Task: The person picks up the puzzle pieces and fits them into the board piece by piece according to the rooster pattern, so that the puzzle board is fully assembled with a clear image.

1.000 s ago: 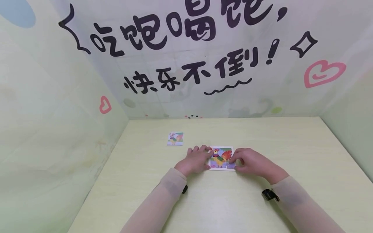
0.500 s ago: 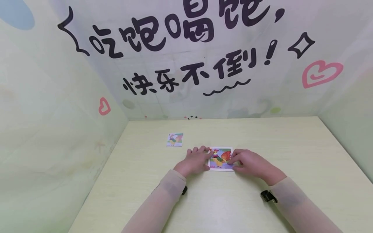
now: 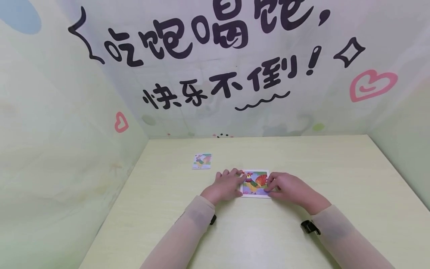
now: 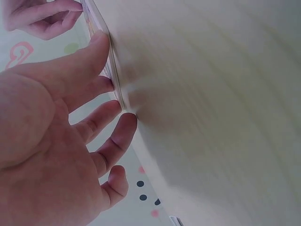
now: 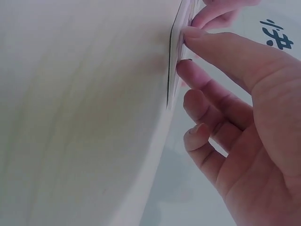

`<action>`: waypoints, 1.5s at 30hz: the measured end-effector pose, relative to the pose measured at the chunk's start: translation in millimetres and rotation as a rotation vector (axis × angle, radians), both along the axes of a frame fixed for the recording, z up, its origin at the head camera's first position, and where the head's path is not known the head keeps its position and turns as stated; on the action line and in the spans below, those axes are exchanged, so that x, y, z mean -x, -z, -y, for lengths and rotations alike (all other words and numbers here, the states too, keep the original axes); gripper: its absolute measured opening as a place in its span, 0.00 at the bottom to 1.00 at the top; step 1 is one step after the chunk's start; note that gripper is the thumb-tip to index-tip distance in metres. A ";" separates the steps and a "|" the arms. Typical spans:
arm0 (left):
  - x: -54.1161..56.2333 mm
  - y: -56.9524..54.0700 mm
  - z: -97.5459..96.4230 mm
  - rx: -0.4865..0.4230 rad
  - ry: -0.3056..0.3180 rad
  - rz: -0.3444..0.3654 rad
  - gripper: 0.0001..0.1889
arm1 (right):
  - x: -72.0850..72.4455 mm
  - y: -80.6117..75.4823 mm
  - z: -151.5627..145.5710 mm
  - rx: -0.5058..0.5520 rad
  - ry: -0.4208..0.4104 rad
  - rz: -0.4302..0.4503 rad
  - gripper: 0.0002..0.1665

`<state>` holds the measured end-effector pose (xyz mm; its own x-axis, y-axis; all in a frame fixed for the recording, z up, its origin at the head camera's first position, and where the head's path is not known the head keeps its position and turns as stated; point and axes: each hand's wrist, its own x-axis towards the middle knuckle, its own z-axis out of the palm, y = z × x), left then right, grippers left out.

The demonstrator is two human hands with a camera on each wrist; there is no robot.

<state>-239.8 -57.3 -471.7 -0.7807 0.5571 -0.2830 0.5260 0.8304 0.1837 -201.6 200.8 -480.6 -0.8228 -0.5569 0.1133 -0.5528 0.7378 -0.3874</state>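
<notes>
A framed jigsaw puzzle point(image 3: 254, 183) with a colourful rooster picture lies flat on the table. Along its left edge rests my left hand point(image 3: 226, 185), thumb near the front corner and fingers spread up the side. In the left wrist view, the left thumb point(image 4: 101, 47) and several fingertips meet the frame's thin edge. My right hand point(image 3: 287, 186) is at the lower right, with its fingertips touching the purple corner of the picture. The right wrist view has the right thumb point(image 5: 195, 35) and index fingertip at the frame, the other fingers loosely bent beside it.
A small square card point(image 3: 202, 161) with a paler print of the same rooster lies farther back on the left. The pale wooden table point(image 3: 242, 235) meets a printed fabric backdrop point(image 3: 201, 123) behind and at both sides.
The lower-right puzzle piece showed a pale gap around it and now sits flush with the picture. The right fingertips pressed inward over it, then drew back towards the right edge. The left hand stayed put.
</notes>
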 end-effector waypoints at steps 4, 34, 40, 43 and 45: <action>1.1 -0.4 0.0 0.003 -0.002 -0.009 0.38 | 0.4 -0.8 1.0 -0.010 0.001 -0.031 0.05; 5.7 -13.9 -5.8 0.061 0.002 -0.090 0.35 | 3.0 -5.2 3.7 0.027 0.094 0.100 0.04; 8.6 -15.8 -7.4 0.041 -0.012 -0.149 0.38 | 3.0 -7.7 3.2 0.025 0.137 0.115 0.07; 9.6 -18.5 -4.3 0.015 -0.069 -0.299 0.37 | 2.0 -9.3 4.2 0.002 0.194 0.044 0.13; 7.4 -21.2 -2.8 -0.007 -0.116 -0.391 0.35 | 0.4 -9.6 5.6 -0.032 0.241 -0.029 0.20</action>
<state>-247.3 -54.5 -450.5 -0.8866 0.4597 0.0512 0.4600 0.8879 -0.0053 -202.0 195.2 -471.0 -0.9291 -0.3482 0.1248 -0.3696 0.8615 -0.3482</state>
